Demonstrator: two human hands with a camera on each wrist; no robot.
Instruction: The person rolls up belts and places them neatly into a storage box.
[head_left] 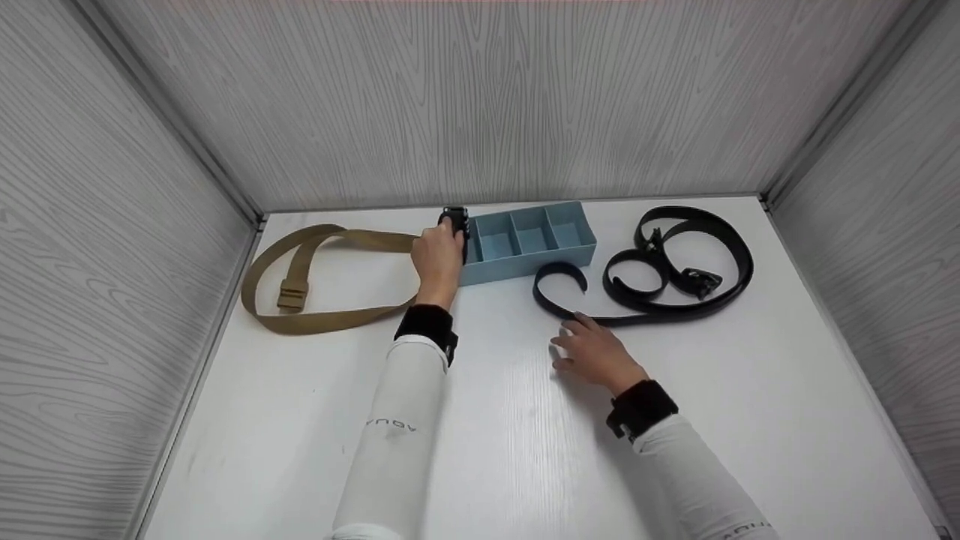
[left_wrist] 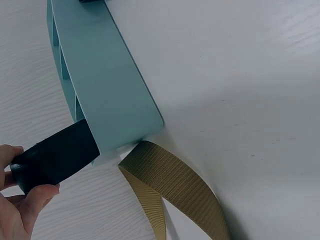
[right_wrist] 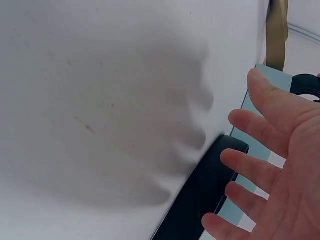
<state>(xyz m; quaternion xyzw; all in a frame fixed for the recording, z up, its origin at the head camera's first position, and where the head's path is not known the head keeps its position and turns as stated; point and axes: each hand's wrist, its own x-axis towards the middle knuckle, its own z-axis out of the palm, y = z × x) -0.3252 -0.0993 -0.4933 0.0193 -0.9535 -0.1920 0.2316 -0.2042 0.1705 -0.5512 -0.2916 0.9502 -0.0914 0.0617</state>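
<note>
My left hand (head_left: 438, 259) pinches a coiled black belt (left_wrist: 55, 155) between thumb and fingers, at the left end of a blue-green divided box (head_left: 525, 255). Part of this belt lies behind the box wall in the left wrist view. A tan webbing belt (head_left: 296, 324) lies in a loop to the left, running behind the left hand. My right hand (head_left: 598, 354), fingers spread, is over the table just in front of the tail of another black belt (head_left: 622, 321). Whether its fingertips touch that strap, I cannot tell.
The second black belt lies in loose loops right of the box, with a dark metal buckle (head_left: 701, 282). A tan buckle (head_left: 292, 295) ends the webbing belt. Wood-grain panels (head_left: 510, 105) enclose the white table (head_left: 495, 420) at the back and both sides.
</note>
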